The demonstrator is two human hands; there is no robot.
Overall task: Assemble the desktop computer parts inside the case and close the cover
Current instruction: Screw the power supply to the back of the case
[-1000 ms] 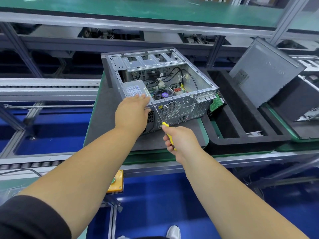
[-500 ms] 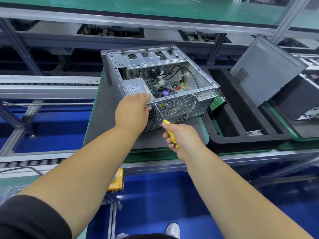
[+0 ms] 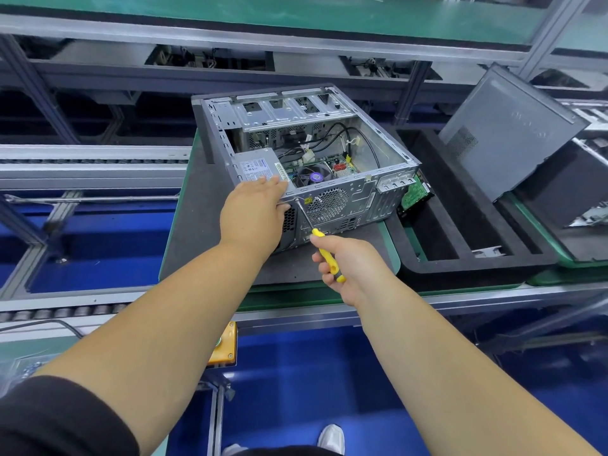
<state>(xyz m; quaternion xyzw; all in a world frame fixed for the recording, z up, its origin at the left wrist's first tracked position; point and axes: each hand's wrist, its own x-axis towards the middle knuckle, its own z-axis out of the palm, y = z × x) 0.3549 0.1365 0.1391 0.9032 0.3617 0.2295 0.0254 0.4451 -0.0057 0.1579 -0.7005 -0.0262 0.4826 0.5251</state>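
Your right hand (image 3: 345, 264) is clamped on the yellow screwdriver (image 3: 324, 250), its tip at what looks like a screw on the rear panel of the case (image 3: 329, 179) at frame centre on the worktop (image 3: 197, 225). Your left hand (image 3: 253, 215) presses the power supply (image 3: 256, 167) corner. Keep the shaft square and push in; since a second ago only your view has shifted slightly, while the cover (image 3: 506, 133) waits upper right.
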